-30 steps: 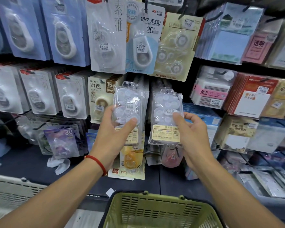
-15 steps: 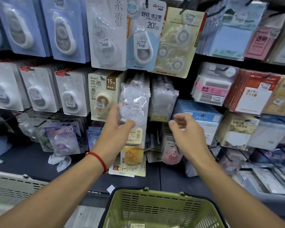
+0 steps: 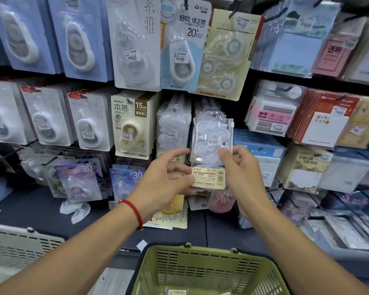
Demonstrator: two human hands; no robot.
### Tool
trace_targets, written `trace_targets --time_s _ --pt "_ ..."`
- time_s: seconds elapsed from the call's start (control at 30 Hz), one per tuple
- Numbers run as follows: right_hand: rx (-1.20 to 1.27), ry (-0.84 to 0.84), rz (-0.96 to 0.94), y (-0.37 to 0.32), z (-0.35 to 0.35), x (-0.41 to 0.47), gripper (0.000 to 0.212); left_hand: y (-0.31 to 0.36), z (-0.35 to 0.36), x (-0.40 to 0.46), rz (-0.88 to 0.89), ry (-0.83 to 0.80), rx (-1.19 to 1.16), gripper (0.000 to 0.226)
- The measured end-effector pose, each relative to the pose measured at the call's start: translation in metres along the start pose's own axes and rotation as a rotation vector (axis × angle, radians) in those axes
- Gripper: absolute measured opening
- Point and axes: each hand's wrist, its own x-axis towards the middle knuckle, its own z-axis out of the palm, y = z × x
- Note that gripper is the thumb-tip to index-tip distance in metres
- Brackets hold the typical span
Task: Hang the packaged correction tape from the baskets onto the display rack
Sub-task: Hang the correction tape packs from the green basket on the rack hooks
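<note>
Head view — both arms reach up: left hand [image 3: 168, 179] and right hand [image 3: 241, 173] pinch the clear correction tape pack [image 3: 210, 150] at the rack [image 3: 251, 73].

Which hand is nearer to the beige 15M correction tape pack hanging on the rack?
Left. The left hand lies just below and right of the 15M pack; the right hand is farther right, beyond the clear pack both hands hold.

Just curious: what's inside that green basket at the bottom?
Only the far end of the green basket shows. A small labelled packet lies on its floor at the picture's lower edge; the rest of the basket is out of view.
</note>
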Motion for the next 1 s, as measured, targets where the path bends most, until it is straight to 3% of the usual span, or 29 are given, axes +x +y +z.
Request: trace_targets --time_s 0.3,0.5,0.57,0.67,0.8,0.87,1.0 --pt "0.11 0.036 0.039 -0.004 -0.006 0.009 0.03 0.004 0.003 0.0 0.091 0.013 -0.115 0.049" --pt "0.09 0.012 0.021 -0.006 -0.008 0.009 0.029 -0.001 0.001 0.007 0.057 0.004 -0.232 0.044" --pt "-0.198 0.046 -0.092 -0.002 -0.01 0.008 0.024 -0.006 -0.001 0.01 0.036 0.008 -0.08 0.042" --pt "-0.741 0.062 -0.342 0.016 -0.013 0.01 0.043 -0.018 -0.01 0.017 0.103 0.049 0.483 0.048" --pt "-0.981 -0.133 -0.579 0.036 0.0 0.019 0.052 -0.022 -0.023 0.029 0.339 0.08 0.962 0.066" --pt "-1.128 -0.199 -0.6 0.044 0.011 0.034 0.064 -0.027 -0.026 0.036 0.387 0.054 1.086 0.072" --pt "-1.292 -0.251 -0.458 0.051 0.036 0.068 0.089 -0.039 -0.027 0.042 0.335 0.015 1.176 0.086"
